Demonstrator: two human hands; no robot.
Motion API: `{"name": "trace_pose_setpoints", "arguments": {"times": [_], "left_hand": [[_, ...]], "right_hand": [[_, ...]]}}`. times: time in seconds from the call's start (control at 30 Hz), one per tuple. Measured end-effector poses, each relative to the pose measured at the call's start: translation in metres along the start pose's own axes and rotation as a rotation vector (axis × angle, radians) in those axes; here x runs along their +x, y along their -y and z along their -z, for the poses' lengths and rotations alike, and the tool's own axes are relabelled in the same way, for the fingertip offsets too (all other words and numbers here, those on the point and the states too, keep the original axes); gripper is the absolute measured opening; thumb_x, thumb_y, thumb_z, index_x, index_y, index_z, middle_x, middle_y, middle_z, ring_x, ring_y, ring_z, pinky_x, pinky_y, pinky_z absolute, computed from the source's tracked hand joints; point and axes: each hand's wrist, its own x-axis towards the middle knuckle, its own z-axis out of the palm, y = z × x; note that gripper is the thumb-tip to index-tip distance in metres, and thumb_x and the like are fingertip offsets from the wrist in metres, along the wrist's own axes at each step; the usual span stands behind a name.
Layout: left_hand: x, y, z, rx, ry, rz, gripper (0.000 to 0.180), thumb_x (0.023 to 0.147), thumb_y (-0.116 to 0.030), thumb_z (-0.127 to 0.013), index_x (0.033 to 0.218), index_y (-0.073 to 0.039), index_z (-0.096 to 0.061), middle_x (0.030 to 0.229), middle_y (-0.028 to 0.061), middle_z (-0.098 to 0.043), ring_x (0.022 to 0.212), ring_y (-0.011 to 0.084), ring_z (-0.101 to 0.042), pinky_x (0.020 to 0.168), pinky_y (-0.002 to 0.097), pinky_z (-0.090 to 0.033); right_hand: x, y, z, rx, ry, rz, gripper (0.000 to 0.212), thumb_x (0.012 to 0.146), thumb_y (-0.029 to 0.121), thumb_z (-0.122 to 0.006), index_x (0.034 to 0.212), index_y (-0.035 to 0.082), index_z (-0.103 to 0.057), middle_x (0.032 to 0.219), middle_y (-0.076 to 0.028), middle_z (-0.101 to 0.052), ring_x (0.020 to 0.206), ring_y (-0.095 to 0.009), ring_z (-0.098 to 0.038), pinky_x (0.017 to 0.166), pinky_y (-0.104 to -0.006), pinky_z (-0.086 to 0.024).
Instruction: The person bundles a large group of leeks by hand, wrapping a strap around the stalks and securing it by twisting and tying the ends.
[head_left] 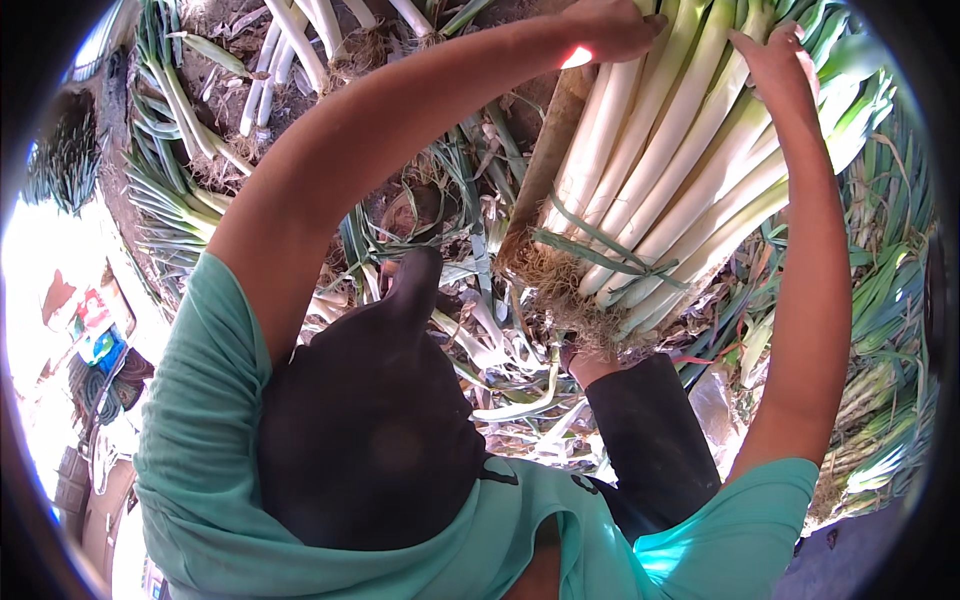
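A thick bundle of leeks (690,170) lies slantwise in front of me, white shafts toward me and green tops at the far edge. Around its lower end runs a green leaf tie (600,250), just above the shaggy roots (560,280). My left hand (615,30) is closed at the bundle's far left side, its fingers partly hidden. On the right, my right hand (780,65) grips among the green tops, with thumb and fingers bent around them. Whether either hand also holds a tie cannot be made out.
A wooden board (552,145) runs along the bundle's left side. Loose leeks (290,60) lie on the soil at the far left. More green leeks (880,330) are piled at the right. Leaf scraps (530,400) litter the ground around my legs.
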Motion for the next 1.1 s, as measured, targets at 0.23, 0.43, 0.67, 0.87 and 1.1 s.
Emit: {"name": "trace_pose_setpoints", "arguments": {"times": [0.23, 0.43, 0.67, 0.87, 1.1], "left_hand": [[0.018, -0.024, 0.012, 0.191, -0.141, -0.255, 0.033, 0.082, -0.030, -0.051, 0.079, 0.000, -0.065, 0.081, 0.0247, -0.063, 0.080, 0.0378, -0.063, 0.071, 0.0466, -0.049], [0.013, -0.021, -0.013, -0.158, -0.312, -0.214, 0.030, 0.080, -0.025, -0.053, 0.087, 0.002, -0.061, 0.084, 0.0229, -0.064, 0.084, 0.0361, -0.063, 0.071, 0.0418, -0.049], [-0.007, -0.036, -0.021, -0.330, -0.373, -0.050, 0.040, 0.084, -0.030, -0.053, 0.112, -0.001, -0.054, 0.106, 0.0215, -0.061, 0.102, 0.0319, -0.058, 0.084, 0.0395, -0.044], [-0.001, -0.041, -0.016, -0.934, -0.132, 0.003, 0.048, 0.089, -0.041, -0.049, 0.118, -0.003, -0.053, 0.115, 0.0196, -0.058, 0.111, 0.0339, -0.052, 0.093, 0.0365, -0.039], [0.033, -0.026, -0.053, -0.389, -0.317, 0.151, 0.048, 0.096, -0.035, -0.035, 0.128, 0.001, -0.044, 0.129, 0.0212, -0.047, 0.121, 0.0327, -0.042, 0.102, 0.0340, -0.030]], "right_hand": [[0.001, -0.006, 0.002, -0.004, -0.005, -0.029, 0.064, 0.076, 0.047, -0.064, 0.104, -0.007, -0.047, 0.080, -0.015, -0.064, 0.075, -0.020, -0.065, 0.070, -0.0304, -0.048], [-0.032, 0.018, 0.010, 0.518, -0.016, -0.097, 0.060, 0.070, 0.013, -0.068, 0.122, -0.006, -0.042, 0.111, -0.022, -0.053, 0.095, -0.027, -0.059, 0.064, -0.0333, -0.053], [-0.041, 0.035, 0.028, 0.913, 0.092, -0.144, 0.059, 0.069, 0.009, -0.069, 0.122, 0.001, -0.045, 0.103, -0.015, -0.059, 0.092, -0.025, -0.059, 0.072, -0.0362, -0.047], [-0.045, 0.002, 0.025, 1.342, 0.215, 0.036, 0.037, 0.073, 0.006, -0.064, 0.109, -0.001, -0.057, 0.094, -0.010, -0.063, 0.082, -0.020, -0.062, 0.077, -0.0309, -0.048], [-0.033, 0.001, 0.037, 1.157, 0.389, 0.071, 0.042, 0.075, 0.010, -0.069, 0.112, 0.000, -0.055, 0.094, -0.010, -0.063, 0.085, -0.018, -0.061, 0.072, -0.0301, -0.049]]}}
